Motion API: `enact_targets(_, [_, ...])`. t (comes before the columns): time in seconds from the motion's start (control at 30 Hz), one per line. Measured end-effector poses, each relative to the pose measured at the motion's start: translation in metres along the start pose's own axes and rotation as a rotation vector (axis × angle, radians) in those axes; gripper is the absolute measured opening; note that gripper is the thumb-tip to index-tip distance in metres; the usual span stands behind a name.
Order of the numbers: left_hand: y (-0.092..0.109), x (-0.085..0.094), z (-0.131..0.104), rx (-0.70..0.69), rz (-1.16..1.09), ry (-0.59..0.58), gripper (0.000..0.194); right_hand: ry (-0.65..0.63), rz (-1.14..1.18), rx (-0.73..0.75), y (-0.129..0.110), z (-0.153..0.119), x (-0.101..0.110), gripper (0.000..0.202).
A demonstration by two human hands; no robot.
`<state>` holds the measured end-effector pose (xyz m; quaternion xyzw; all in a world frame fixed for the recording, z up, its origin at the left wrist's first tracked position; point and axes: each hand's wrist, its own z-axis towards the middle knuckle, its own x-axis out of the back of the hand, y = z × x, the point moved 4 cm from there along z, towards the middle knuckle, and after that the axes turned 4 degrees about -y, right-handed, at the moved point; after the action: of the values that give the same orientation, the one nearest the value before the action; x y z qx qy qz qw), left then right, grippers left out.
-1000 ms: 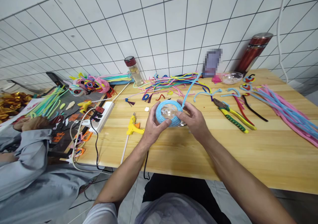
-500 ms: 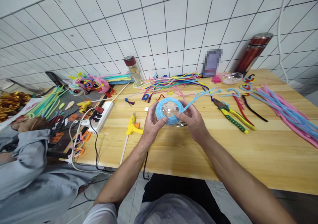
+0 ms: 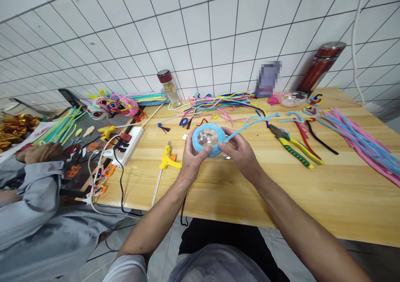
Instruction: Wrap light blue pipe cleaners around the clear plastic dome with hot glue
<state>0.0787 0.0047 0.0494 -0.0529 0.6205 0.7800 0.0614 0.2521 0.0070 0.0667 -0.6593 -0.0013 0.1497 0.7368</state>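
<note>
Between my hands, above the table, is a clear plastic dome (image 3: 207, 137) with blue pipe cleaner (image 3: 197, 138) wound round it in rings. My left hand (image 3: 193, 154) grips its left side, thumb on the front of the coil. My right hand (image 3: 239, 150) holds the right side, thumb and fingers pinching the coil where two loose blue ends run off to the upper right. Left of my left hand lies a yellow glue gun (image 3: 168, 157). Pliers with green and yellow handles (image 3: 293, 144) lie to the right of my right hand.
A white power strip (image 3: 129, 145) with cables lies at the left. Along the wall are a glass bottle (image 3: 169, 88), many coloured pipe cleaners (image 3: 218, 102), a clear bowl (image 3: 293, 99) and a red thermos (image 3: 321, 67). A co-worker's sleeve (image 3: 40, 186) is at far left.
The wound dome has shifted slightly left and turned a little in my hands. Both hands keep their hold, and the loose blue ends trail to the upper right.
</note>
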Motion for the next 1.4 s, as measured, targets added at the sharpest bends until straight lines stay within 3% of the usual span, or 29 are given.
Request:
enact_targets(0.4, [0.005, 0.003, 0.001, 0.069, 0.02, -0.04, 0.099, 0.042, -0.149, -0.003, -0.003, 0.003, 0.012, 0.064])
enact_targets(1.03, [0.007, 0.005, 0.003, 0.15, 0.11, -0.161, 0.103, -0.05, -0.065, -0.047, -0.003, 0.006, 0.015, 0.06])
enact_targets(1.4, [0.009, 0.002, 0.001, 0.187, 0.114, -0.182, 0.1, -0.025, -0.109, -0.038, -0.006, 0.005, 0.017, 0.064])
